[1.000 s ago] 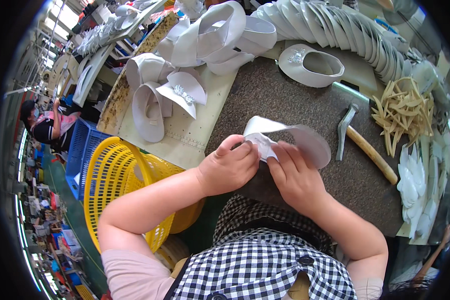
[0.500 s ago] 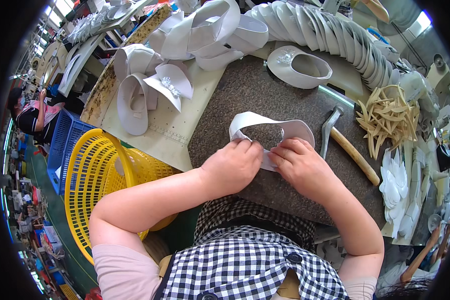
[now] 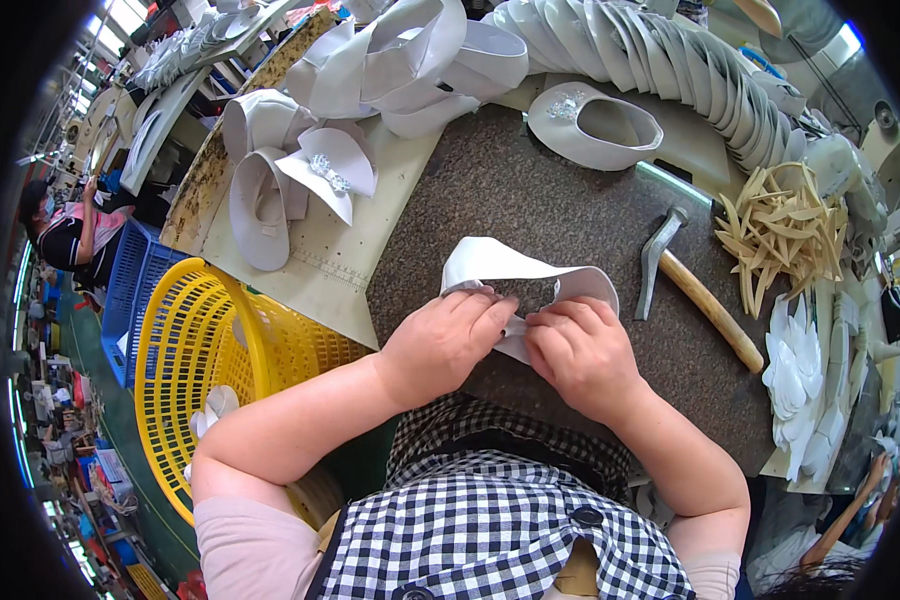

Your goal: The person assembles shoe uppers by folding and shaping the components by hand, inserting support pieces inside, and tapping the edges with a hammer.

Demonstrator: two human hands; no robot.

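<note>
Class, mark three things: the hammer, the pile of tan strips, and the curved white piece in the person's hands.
Hammer (image 3: 708, 309): head view, on its wooden handle.
Pile of tan strips (image 3: 778, 230): head view, mid-heap.
Curved white piece (image 3: 497, 260): head view, on its far band.

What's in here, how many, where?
Held band: one, white, centre
Slab: one, dark, centre
Ornamented pieces: two, white, upper centre and left
Other bands: several, white, upper left
Board: one, cream, left
Overlapping pieces: many, whitish, upper right
Hammer: one, grey-headed, right
Curved strips: many, tan, right
Flat pieces: several, white, right
Basket: one, yellow, left
Crates: count unclear, blue, left
Co-workers: at least two, left, right
Garment: one, black/white, bottom
Left fingers: bare, on band
Right fingers: bare, on band
</note>
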